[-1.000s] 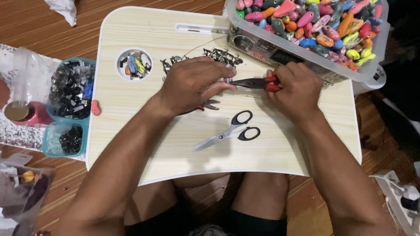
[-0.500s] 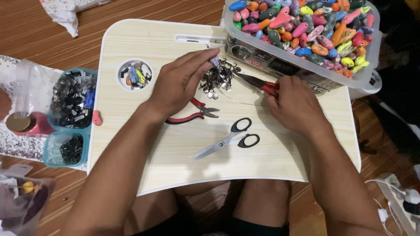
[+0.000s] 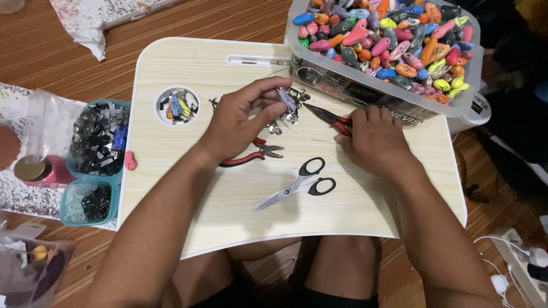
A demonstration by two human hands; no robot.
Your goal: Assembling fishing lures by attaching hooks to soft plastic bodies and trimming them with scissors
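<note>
My left hand [image 3: 242,117] sits on the lap table [image 3: 365,199], thumb and fingers pinched on a small pale lure [image 3: 287,101] raised just above a heap of metal hooks [image 3: 282,114]. My right hand [image 3: 374,137] is closed around the red handles of a pair of pointed pliers [image 3: 325,116], whose tip points at the lure and nearly meets it. A second pair of red pliers [image 3: 254,154] lies on the table, partly under my left wrist. Black-handled scissors [image 3: 297,185] rest nearer me than both hands, blades shut. At the table's far right corner stands a clear bin [image 3: 394,91] full of coloured lures. The round hole [image 3: 177,105] at the table's far left holds a few more pieces.
</note>
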